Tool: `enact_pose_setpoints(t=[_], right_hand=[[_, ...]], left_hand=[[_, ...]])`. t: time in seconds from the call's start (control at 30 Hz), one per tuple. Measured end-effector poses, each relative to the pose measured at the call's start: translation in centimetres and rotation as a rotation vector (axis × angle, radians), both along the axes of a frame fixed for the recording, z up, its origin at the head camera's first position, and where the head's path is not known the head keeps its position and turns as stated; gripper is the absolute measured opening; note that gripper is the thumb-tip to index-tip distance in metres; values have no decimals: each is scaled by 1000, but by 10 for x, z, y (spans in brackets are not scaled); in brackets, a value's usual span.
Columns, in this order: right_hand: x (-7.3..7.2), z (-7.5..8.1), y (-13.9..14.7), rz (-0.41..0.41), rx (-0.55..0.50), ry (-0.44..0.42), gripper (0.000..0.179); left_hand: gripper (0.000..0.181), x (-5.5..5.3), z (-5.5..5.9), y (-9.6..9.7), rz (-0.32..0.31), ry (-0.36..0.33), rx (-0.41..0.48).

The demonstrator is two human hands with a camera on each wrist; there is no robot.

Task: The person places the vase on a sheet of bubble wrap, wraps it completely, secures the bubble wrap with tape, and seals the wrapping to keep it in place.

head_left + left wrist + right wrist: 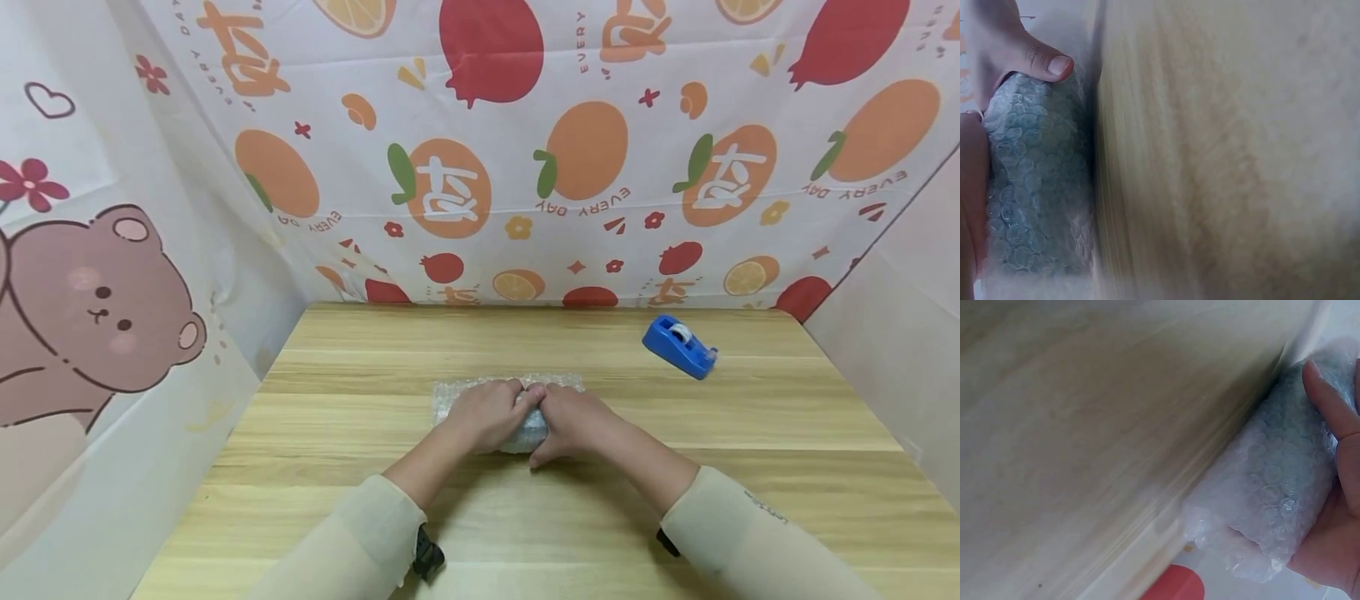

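Note:
A rolled bundle of clear bubble wrap (pixel 528 433) lies crosswise on the wooden table, with something bluish-green showing faintly through its layers. My left hand (pixel 483 415) grips the left and middle part from above, fingers over the far side. Beside it my right hand (pixel 577 419) holds the right part, its thumb along the near side. The two hands meet at the top of the roll. In the left wrist view the right thumb (pixel 1047 65) presses on the bubbles. One loose-edged end of the wrap (pixel 1235 544) shows in the right wrist view. What is inside cannot be made out.
A blue tape dispenser (pixel 680 345) with a roll of tape stands at the back right of the wooden table (pixel 360 358). A fruit-printed cloth (pixel 517 200) hangs behind the table, and a bear-printed cloth (pixel 97 308) hangs at the left.

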State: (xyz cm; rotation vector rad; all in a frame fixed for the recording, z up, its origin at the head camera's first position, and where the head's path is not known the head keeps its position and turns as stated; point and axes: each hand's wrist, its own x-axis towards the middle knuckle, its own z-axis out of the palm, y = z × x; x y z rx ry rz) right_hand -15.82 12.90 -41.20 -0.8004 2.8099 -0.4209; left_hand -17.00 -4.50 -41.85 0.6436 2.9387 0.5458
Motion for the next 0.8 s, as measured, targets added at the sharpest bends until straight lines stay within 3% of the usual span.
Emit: enact_pose_setpoints(t=[0.27, 0.6, 0.8], right_hand=[[-12, 0, 4, 19, -100, -119, 87], [-29, 2, 5, 35, -139, -295, 71], [-36, 0, 6, 38, -152, -355, 71]], left_hand=[[84, -6, 2, 4, 18, 9, -26], [69, -16, 3, 6, 32, 1, -40], [71, -22, 1, 7, 65, -28, -33]])
